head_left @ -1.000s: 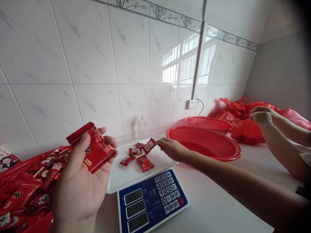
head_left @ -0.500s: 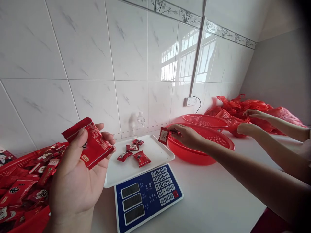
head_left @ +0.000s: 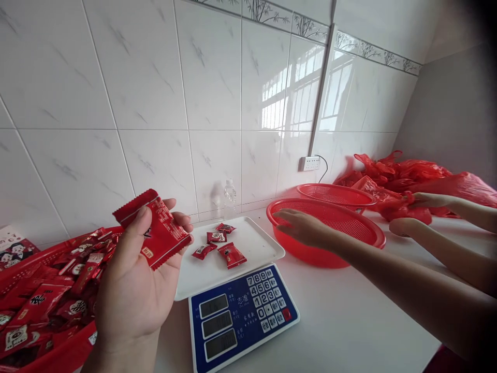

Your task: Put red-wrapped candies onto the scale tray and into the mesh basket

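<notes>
My left hand (head_left: 142,280) grips a red snack packet (head_left: 165,233) between thumb and fingers, above the left side of the scale. My right hand (head_left: 301,226) reaches over the near red colander (head_left: 330,248), its fingers stretched out and no packet showing in them. Between the hands is a digital scale (head_left: 243,316) with a white tray (head_left: 256,243). Several small red packets (head_left: 232,255) lie loose on that tray. The inside bottom of the colander is mostly hidden by its rim and my hand.
At the left stands a red basket (head_left: 104,231) heaped with red packets. A second red colander (head_left: 336,194) sits behind the near one. A clear bottle (head_left: 230,196) stands by the tiled wall. At right, a co-worker's hands (head_left: 435,199) touch red plastic bags (head_left: 419,171).
My right hand has moved right over the near colander, and the small packet it held is no longer in its fingers. The co-worker's hands shifted among the bags. My left hand keeps its packet.
</notes>
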Demonstrator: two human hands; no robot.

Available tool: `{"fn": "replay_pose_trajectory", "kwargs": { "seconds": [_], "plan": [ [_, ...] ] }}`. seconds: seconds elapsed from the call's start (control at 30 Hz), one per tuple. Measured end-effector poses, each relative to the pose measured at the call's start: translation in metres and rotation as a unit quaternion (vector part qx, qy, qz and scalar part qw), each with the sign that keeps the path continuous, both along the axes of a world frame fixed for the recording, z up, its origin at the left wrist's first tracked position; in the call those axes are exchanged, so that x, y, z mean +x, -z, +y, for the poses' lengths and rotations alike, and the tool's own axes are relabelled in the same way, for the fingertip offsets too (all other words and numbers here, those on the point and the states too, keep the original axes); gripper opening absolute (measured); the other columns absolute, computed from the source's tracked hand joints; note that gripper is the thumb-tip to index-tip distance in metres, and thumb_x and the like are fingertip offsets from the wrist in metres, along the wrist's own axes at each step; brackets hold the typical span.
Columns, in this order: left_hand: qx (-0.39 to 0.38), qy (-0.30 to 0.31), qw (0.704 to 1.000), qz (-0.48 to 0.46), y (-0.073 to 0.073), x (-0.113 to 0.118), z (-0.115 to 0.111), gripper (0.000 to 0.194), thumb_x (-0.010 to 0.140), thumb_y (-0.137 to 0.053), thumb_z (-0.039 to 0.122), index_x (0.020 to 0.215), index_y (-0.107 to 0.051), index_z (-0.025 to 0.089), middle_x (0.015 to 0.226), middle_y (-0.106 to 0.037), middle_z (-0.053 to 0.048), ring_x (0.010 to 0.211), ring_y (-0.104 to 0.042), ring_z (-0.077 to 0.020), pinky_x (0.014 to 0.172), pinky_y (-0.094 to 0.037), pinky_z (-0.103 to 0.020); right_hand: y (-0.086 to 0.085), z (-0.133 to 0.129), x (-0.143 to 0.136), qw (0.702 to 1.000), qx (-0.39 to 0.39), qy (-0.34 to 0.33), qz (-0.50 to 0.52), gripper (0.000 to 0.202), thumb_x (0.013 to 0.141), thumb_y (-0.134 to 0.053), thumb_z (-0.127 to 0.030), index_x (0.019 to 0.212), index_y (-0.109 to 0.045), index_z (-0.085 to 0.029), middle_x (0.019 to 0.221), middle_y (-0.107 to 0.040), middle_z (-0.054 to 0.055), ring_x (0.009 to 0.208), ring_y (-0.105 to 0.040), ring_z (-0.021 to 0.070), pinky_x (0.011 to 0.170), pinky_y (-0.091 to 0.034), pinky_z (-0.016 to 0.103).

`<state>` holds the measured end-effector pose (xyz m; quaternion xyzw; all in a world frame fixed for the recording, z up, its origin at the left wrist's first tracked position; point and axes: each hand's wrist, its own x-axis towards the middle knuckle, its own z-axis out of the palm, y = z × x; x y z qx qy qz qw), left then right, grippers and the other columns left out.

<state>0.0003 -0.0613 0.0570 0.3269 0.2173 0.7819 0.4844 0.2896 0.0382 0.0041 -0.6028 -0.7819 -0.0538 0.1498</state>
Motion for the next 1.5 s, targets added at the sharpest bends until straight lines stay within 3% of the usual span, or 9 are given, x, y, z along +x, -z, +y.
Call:
{"fn": "replay_pose_trajectory", "kwargs": {
  "seconds": [0.27, 0.43, 0.53, 0.67, 0.87, 0.97, 1.13, 1.33, 1.5],
  "plan": [
    [0.010, -0.006, 1.000, 0.020, 0.001, -0.002, 0.000, 0.015, 0.078, -0.060, 0.030, 0.081, -0.068, 0.018, 0.083, -0.061, -0.002, 0.068, -0.059, -0.0122, 0.054, -0.052, -0.020, 0.010, -0.016, -0.109, 0.979, -0.128, -0.156, 0.028, 0.051, 0.084, -0.043, -0.054, 0.121, -0.055, -0.021, 0.109, -0.066, 0.014, 0.097, -0.060, 0.0309, 0.074, -0.047, 0.041],
    [0.002, -0.001, 1.000, 0.021, 0.000, -0.002, 0.000, 0.016, 0.079, -0.059, 0.030, 0.081, -0.067, 0.017, 0.083, -0.061, -0.002, 0.067, -0.059, -0.0123, 0.053, -0.052, -0.021, 0.018, -0.011, -0.123, 0.975, -0.095, -0.200, 0.005, 0.033, 0.077, -0.052, -0.028, 0.108, -0.061, -0.019, 0.106, -0.064, 0.012, 0.096, -0.059, 0.0265, 0.074, -0.045, 0.034],
    [-0.002, 0.004, 1.000, 0.017, -0.001, -0.001, 0.000, 0.015, 0.080, -0.058, 0.029, 0.081, -0.067, 0.016, 0.082, -0.061, -0.002, 0.067, -0.059, -0.0121, 0.053, -0.052, -0.021, 0.017, -0.007, -0.111, 0.979, -0.056, -0.194, -0.008, 0.031, 0.070, -0.051, -0.012, 0.097, -0.063, -0.019, 0.103, -0.064, 0.008, 0.095, -0.058, 0.0224, 0.074, -0.044, 0.030],
    [0.003, 0.006, 1.000, 0.013, -0.001, -0.001, -0.001, 0.014, 0.079, -0.059, 0.029, 0.082, -0.067, 0.017, 0.083, -0.061, -0.002, 0.067, -0.059, -0.0121, 0.054, -0.052, -0.021, 0.005, 0.005, -0.067, 0.998, -0.002, -0.055, -0.034, 0.028, 0.070, -0.047, -0.008, 0.089, -0.063, -0.021, 0.101, -0.065, 0.006, 0.091, -0.058, 0.0217, 0.069, -0.044, 0.029],
    [0.014, 0.017, 1.000, 0.013, 0.001, -0.003, -0.001, 0.013, 0.079, -0.061, 0.030, 0.083, -0.067, 0.018, 0.086, -0.062, -0.001, 0.070, -0.060, -0.0126, 0.056, -0.052, -0.021, -0.005, 0.024, 0.025, 0.993, -0.012, 0.114, -0.029, 0.031, 0.078, -0.041, -0.014, 0.101, -0.062, -0.012, 0.109, -0.061, 0.021, 0.098, -0.057, 0.0386, 0.068, -0.046, 0.051],
    [0.019, 0.019, 1.000, 0.014, 0.002, -0.003, 0.000, 0.015, 0.079, -0.061, 0.030, 0.084, -0.066, 0.018, 0.087, -0.062, -0.001, 0.070, -0.060, -0.0129, 0.056, -0.053, -0.022, 0.003, 0.033, 0.034, 0.990, -0.031, 0.130, -0.033, 0.040, 0.078, -0.049, -0.022, 0.117, -0.057, -0.014, 0.127, -0.051, 0.022, 0.120, -0.040, 0.0464, 0.080, -0.038, 0.067],
    [0.027, 0.013, 0.999, 0.013, 0.003, -0.004, 0.001, 0.014, 0.079, -0.060, 0.029, 0.083, -0.066, 0.017, 0.086, -0.062, -0.001, 0.068, -0.060, -0.0126, 0.055, -0.052, -0.022, 0.019, 0.036, -0.035, 0.998, -0.047, -0.018, -0.026, 0.046, 0.088, -0.042, -0.043, 0.129, -0.050, -0.025, 0.140, -0.044, 0.007, 0.134, -0.027, 0.0287, 0.103, -0.031, 0.047],
    [0.019, 0.000, 1.000, 0.024, 0.002, -0.003, 0.001, 0.015, 0.080, -0.059, 0.030, 0.085, -0.065, 0.017, 0.086, -0.061, -0.001, 0.067, -0.059, -0.0124, 0.054, -0.052, -0.022, 0.025, 0.013, -0.137, 0.953, -0.078, -0.292, 0.000, 0.054, 0.089, -0.039, -0.051, 0.136, -0.043, -0.024, 0.145, -0.036, 0.007, 0.137, -0.016, 0.0320, 0.107, -0.016, 0.055],
    [0.013, -0.013, 0.999, 0.034, 0.002, -0.002, 0.002, 0.016, 0.078, -0.061, 0.030, 0.084, -0.065, 0.016, 0.082, -0.060, -0.001, 0.067, -0.059, -0.0125, 0.052, -0.051, -0.021, 0.026, 0.010, -0.154, 0.924, -0.096, -0.369, -0.028, 0.044, 0.089, -0.043, -0.039, 0.125, -0.055, -0.018, 0.138, -0.047, 0.009, 0.135, -0.024, 0.0297, 0.108, -0.021, 0.048]
  ]
}}
